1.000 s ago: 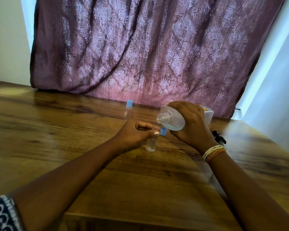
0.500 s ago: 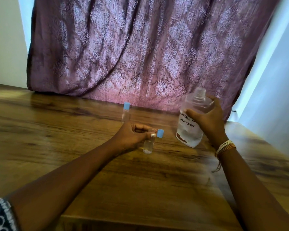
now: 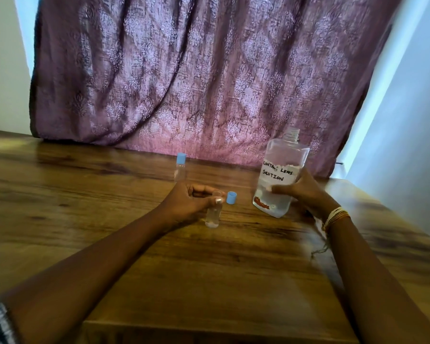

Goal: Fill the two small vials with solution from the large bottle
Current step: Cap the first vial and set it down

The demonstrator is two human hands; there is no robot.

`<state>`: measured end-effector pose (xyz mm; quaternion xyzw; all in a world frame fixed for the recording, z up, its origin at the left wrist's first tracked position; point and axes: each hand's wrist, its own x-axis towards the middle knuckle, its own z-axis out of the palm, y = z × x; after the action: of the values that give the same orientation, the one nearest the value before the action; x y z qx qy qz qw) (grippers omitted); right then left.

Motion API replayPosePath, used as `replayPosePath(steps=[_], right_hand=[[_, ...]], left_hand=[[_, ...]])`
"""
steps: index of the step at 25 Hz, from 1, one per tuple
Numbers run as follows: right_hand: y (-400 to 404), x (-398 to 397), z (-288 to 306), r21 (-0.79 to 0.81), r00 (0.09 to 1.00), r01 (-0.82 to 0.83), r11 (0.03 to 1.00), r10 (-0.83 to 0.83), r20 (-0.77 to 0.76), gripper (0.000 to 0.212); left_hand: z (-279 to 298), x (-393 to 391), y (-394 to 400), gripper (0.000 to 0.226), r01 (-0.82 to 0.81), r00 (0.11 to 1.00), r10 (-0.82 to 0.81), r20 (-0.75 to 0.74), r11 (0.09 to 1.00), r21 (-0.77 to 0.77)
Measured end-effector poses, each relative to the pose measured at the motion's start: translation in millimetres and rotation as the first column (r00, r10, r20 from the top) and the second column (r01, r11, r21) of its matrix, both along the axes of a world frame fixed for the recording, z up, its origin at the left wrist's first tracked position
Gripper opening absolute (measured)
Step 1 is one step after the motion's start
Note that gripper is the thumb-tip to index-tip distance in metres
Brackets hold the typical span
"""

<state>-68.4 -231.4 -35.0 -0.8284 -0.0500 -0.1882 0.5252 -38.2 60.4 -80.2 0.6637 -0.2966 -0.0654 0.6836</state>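
My left hand [image 3: 188,201] grips a small clear vial [image 3: 213,216] that stands uncapped on the wooden table [image 3: 109,219]. Its blue cap [image 3: 231,197] lies just right of my fingers. A second vial [image 3: 180,167] with a blue cap stands farther back, near the curtain. My right hand [image 3: 302,191] holds the large clear bottle [image 3: 279,175], labelled "contact lens solution", upright with its base on or just above the table. The bottle's neck is open and liquid fills its lower part.
A purple patterned curtain [image 3: 196,70] hangs right behind the table. The table's right edge [image 3: 382,207] runs close to the bottle, with a pale wall beyond. The near table edge [image 3: 209,326] lies between my forearms.
My right hand has swung the large bottle from tilted over the vial to upright and lowered it to the table at the right. My left hand has kept hold of the vial.
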Motion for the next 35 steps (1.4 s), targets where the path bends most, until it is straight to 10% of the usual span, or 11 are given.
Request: replayPosePath(steps=[8, 18, 24, 26, 30, 35], right_hand=[[0, 8, -17, -0.118, 0.968, 0.244, 0.963, -0.248, -0.028, 0.067], [29, -9, 3, -0.571, 0.811, 0.002, 0.821, -0.335, -0.479, 0.053], [91, 8, -24, -0.650, 0.978, 0.199, 0.733, -0.195, 0.080, 0.036], [94, 13, -32, -0.740, 0.999, 0.034, 0.672, -0.040, 0.009, 0.064], [97, 17, -40, -0.835, 0.997, -0.070, 0.545, 0.024, -0.067, 0.031], [100, 8, -20, -0.499, 0.994, -0.038, 0.866, 0.084, 0.069, 0.037]], left_hand=[[2, -3, -1, 0.015, -0.002, 1.000, 0.001, -0.027, 1.000, -0.006], [3, -2, -1, 0.013, -0.003, 0.999, 0.003, -0.033, 1.000, -0.009], [4, -2, -1, 0.018, -0.010, 1.000, 0.010, -0.019, 1.000, 0.001], [4, -2, -1, 0.015, -0.017, 1.000, 0.017, 0.005, 1.000, 0.011], [3, 0, -1, 0.012, -0.022, 0.999, 0.021, 0.028, 0.999, 0.023], [2, 1, -2, 0.012, -0.024, 1.000, 0.024, 0.013, 1.000, 0.005]])
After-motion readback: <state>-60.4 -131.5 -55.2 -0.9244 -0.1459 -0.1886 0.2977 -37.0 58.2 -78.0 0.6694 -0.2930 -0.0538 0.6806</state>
